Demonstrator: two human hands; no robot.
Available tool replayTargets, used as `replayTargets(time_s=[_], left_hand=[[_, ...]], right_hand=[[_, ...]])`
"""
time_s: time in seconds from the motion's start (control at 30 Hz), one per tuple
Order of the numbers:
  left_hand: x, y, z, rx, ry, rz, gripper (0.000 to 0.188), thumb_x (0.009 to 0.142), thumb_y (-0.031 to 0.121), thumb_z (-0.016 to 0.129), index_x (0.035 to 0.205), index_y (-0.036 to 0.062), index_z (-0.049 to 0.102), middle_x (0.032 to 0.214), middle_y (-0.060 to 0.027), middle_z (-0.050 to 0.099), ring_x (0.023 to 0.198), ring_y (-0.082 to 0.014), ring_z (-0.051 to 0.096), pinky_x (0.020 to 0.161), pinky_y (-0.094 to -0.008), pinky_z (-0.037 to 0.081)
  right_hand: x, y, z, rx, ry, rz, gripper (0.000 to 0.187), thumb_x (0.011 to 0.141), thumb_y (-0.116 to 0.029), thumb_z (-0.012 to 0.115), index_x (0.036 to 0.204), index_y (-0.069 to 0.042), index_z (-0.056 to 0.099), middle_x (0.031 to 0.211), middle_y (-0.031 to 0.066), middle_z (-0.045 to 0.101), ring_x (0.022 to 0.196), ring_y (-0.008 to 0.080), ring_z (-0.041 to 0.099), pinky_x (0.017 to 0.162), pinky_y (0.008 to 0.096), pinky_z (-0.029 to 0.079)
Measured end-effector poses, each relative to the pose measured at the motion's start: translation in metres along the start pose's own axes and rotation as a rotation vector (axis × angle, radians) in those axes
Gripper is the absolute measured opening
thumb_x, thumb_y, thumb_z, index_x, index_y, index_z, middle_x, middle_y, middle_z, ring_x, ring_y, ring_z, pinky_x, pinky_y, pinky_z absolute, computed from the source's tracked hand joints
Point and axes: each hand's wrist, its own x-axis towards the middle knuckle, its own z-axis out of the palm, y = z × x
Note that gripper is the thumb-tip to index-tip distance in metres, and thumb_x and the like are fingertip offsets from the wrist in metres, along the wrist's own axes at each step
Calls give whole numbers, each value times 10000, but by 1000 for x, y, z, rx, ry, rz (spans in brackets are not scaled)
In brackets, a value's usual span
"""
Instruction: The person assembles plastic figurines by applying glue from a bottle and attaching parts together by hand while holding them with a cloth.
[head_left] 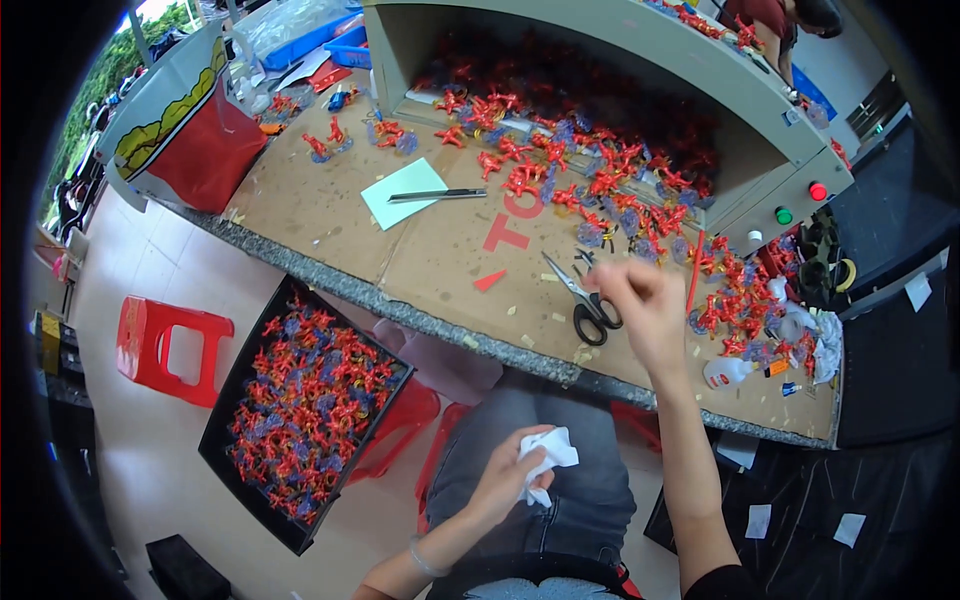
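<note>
- Dark shirt (728, 583) and bare forearms lie closest, along the bottom of the frame; a pale band (428, 560) circles the left wrist.
- Left grip (503, 480), lower centre of the frame above the grey trousers (590, 490), is closed round a crumpled white tissue (548, 455), which sticks out past the fingers at top and bottom.
- Right grip (648, 305), right of centre over the table (430, 275), has its fingers curled in; whether they pinch anything, I cannot tell.
- Black-handled scissors (592, 318) lie just left of the right grip, blades toward the upper left; whether they touch it, I cannot tell.
- Red figures (525, 180) with purple parts are heaped above the right grip, from upper centre down to the right side of the frame.
- Beside the right grip, on its right, stands out a thin red strip (695, 270); lower right is a white bottle (728, 372).
- Left of centre, a cutter knife (435, 195) rests across pale green paper (400, 200).
- More figures fill a black tray (222, 450), lower left.
</note>
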Motion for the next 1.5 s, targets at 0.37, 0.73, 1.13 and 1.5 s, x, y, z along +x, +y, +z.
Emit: replayTargets(time_s=[0.37,0.73,1.13,1.5], left_hand=[[-4,15,-13,52,9,39,493,977,24,386,1457,39,277,1177,-225,591,874,-308,692,638,-283,552],[-7,64,-5,297,211,65,323,971,18,395,1237,-17,575,999,-169,688,857,-207,692,682,-257,543],[-19,91,15,495,170,212,290,973,104,455,1194,-4,609,968,-115,699,802,-138,669,668,-229,512],[5,135,48,456,168,738,541,858,35,626,1358,-20,427,1271,-123,551,1096,-143,547,950,-277,426]], right_hand=[[251,94,4,-400,507,-40,205,752,-156,657,919,-48,706,862,138,692,822,271,662,769,367,507],[407,180,-13,-988,569,-568,253,849,-172,567,1051,-40,641,1030,195,648,997,395,599,870,479,482],[375,177,-36,-870,713,-523,303,833,-245,647,1050,-34,652,990,172,668,939,339,635,800,444,497],[-1,-40,28,461,-92,234,298,797,61,697,1069,63,574,1078,83,578,935,155,645,800,260,543]])
